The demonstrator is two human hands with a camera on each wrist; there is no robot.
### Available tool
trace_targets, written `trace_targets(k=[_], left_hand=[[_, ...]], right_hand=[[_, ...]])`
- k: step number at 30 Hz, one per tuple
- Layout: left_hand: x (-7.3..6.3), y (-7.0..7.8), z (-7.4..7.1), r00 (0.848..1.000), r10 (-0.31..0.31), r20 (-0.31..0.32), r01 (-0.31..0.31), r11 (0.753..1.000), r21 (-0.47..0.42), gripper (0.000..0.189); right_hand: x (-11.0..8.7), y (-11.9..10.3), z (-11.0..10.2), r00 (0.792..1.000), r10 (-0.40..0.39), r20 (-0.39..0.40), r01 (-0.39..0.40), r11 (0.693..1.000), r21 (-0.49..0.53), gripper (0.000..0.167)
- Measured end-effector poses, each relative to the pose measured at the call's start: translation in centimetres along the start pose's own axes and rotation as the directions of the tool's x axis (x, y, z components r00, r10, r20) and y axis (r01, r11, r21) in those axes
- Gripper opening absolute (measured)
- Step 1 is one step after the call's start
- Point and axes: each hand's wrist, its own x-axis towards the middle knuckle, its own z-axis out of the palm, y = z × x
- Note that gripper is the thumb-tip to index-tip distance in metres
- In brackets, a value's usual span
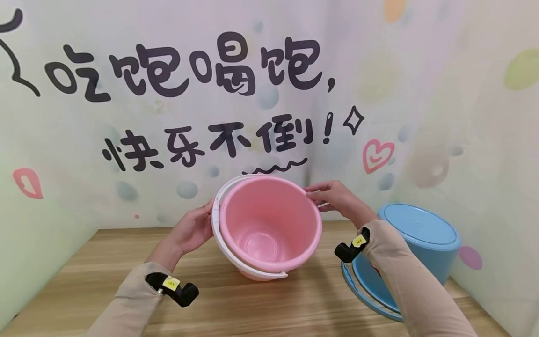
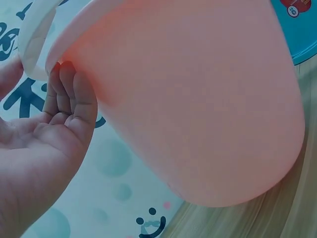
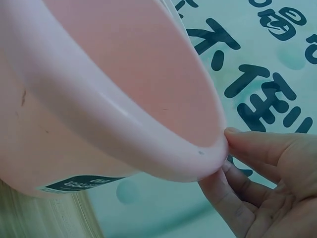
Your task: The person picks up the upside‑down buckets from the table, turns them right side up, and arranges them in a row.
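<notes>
A pink bucket point(image 1: 271, 224) is tilted with its mouth toward the head camera, its inside showing no contents. Its white handle point(image 1: 216, 224) hangs along the left side of the rim. My left hand point(image 1: 195, 228) holds the left edge, fingertips curled under the rim and thumb by the handle in the left wrist view. On the far right edge, my right hand point(image 1: 334, 199) pinches the rim point(image 3: 213, 158) between thumb and fingers. A dark label point(image 3: 81, 182) shows on the bucket's outer wall. Whether the base touches the table cannot be told.
A blue bucket point(image 1: 438, 255) stands upside down at the right, behind my right forearm, its blue handle point(image 1: 362, 297) lying on the wooden table point(image 1: 269, 313). Behind the table hangs a printed backdrop point(image 1: 269, 107) with large dark characters.
</notes>
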Motion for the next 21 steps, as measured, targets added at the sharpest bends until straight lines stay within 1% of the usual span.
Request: trace_targets(k=[5,12,16,21], left_hand=[[0.2,-0.1,0.0,0.999,-0.020,-0.031,0.019,1.000,-0.014,0.037],[0.5,-0.4,0.1,0.990,-0.061,-0.130,0.054,0.997,-0.056,0.032],[0.6,-0.5,0.0,0.987,-0.075,-0.144,0.063,0.995,-0.082,0.033],[0.7,-0.7,-0.1,0.984,-0.090,-0.154,0.074,0.992,-0.104,0.032]], right_hand=[[0.4,0.2,-0.2,1.000,0.002,0.026,-0.002,1.000,-0.007,0.038],[0.9,0.6,-0.3,0.999,0.026,0.046,-0.024,0.999,-0.040,0.037],[1.2,0.8,-0.3,0.998,0.041,0.057,-0.037,0.998,-0.058,0.036],[1.4,0.8,-0.3,0.996,0.071,0.061,-0.068,0.996,-0.054,0.034]])
